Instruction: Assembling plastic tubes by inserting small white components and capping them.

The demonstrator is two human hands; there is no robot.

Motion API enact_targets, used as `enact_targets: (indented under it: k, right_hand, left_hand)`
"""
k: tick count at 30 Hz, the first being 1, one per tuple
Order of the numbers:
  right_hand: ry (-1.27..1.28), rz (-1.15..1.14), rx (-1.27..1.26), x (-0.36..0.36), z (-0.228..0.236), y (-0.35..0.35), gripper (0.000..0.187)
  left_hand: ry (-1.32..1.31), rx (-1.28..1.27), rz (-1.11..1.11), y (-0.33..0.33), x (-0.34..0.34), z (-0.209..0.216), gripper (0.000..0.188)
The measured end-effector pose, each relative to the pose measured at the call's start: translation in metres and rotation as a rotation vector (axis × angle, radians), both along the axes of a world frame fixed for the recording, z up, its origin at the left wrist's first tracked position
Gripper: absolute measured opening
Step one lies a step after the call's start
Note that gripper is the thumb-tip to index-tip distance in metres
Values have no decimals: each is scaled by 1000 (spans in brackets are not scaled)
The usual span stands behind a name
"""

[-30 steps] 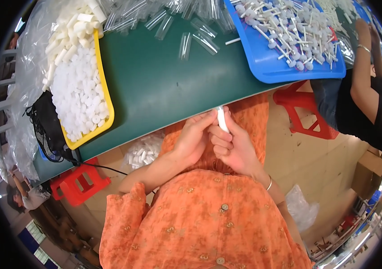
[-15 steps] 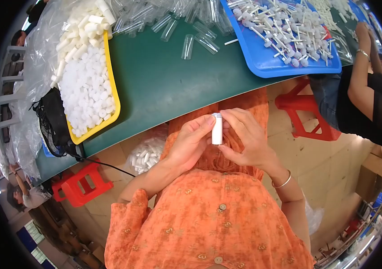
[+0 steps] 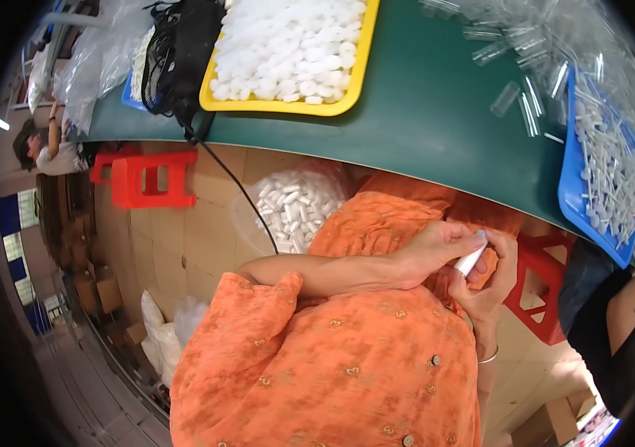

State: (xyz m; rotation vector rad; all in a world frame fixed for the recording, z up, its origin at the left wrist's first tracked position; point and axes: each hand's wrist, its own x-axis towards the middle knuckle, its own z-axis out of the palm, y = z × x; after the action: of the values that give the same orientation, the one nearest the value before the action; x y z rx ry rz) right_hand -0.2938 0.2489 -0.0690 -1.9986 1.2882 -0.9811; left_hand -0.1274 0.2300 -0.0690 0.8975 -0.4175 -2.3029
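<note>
Above my lap I hold a small white plastic tube (image 3: pixel 469 262), tilted, with a clear bluish top end. My left hand (image 3: pixel 430 253) is closed, its thumb and fingers pinching the tube near that upper end. Curled round the other side is my right hand (image 3: pixel 490 289), its fingers at the top and its thumb by the lower end. Part of the tube is covered by my fingers. To the left, below the table edge, a clear plastic bag (image 3: pixel 246 217) is filled with similar white tubes (image 3: pixel 291 208).
On the green table (image 3: pixel 436 134) stand a yellow tray (image 3: pixel 287 108) of white caps, a black mesh bag (image 3: pixel 176 59), loose clear tubes (image 3: pixel 529 104) and a blue tray (image 3: pixel 570 186) of white stemmed parts. Red stools (image 3: pixel 155 179) stand below. A co-worker's arm (image 3: pixel 623 313) shows at right.
The view has swung to the left, so the trays and my hands appear farther right. The white tube, still in both hands, is more tilted than before.
</note>
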Motion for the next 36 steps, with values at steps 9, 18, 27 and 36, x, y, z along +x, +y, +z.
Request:
enact_targets:
  k: [9,18,27,36]
  right_hand:
    - [-28,-209,-74,-37,18,-21,27]
    - [559,-312,-42,-126,42,-125,21]
    - [652,-278,-93,-116,42,-143,30]
    - [378,-404,-39,-117,60,-136,23]
  left_hand:
    - [-1057,-220,-299,27,219,-59,26]
    - [-1297,-608,-851,2,249,-30,21]
    - [-868,-813,-271,-110,146,94,13]
    - [-1516,-1602,-72,-231,47,51,19]
